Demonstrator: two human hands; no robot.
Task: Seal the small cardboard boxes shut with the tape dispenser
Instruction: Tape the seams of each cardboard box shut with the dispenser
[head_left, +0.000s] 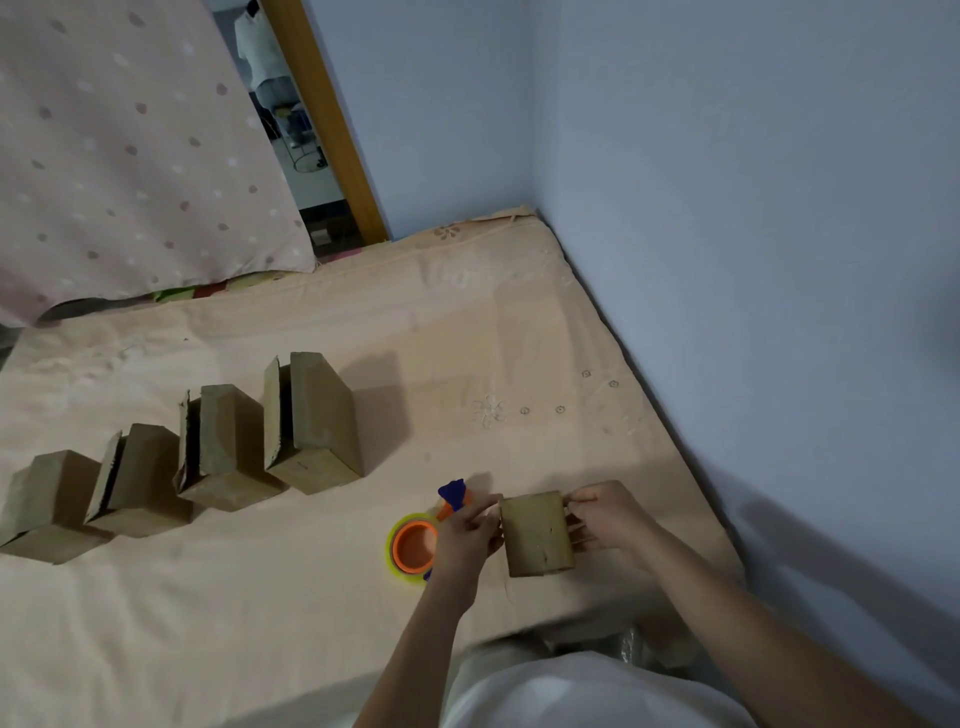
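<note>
A small brown cardboard box (537, 535) stands on the bed between my hands. My left hand (467, 532) grips its left edge and my right hand (605, 514) grips its right edge. Just left of the box lies the tape dispenser (415, 543), with an orange core, a yellowish tape roll and a blue blade end; my left hand partly hides it. Several more small cardboard boxes (317, 421) stand in a row to the left, some with a flap ajar.
The bed (260, 597) has a peach sheet and fills the lower view. A blue wall (753, 260) runs close along its right side. A spotted pink cloth (119, 156) hangs at the far left, beside a wooden door frame (332, 130).
</note>
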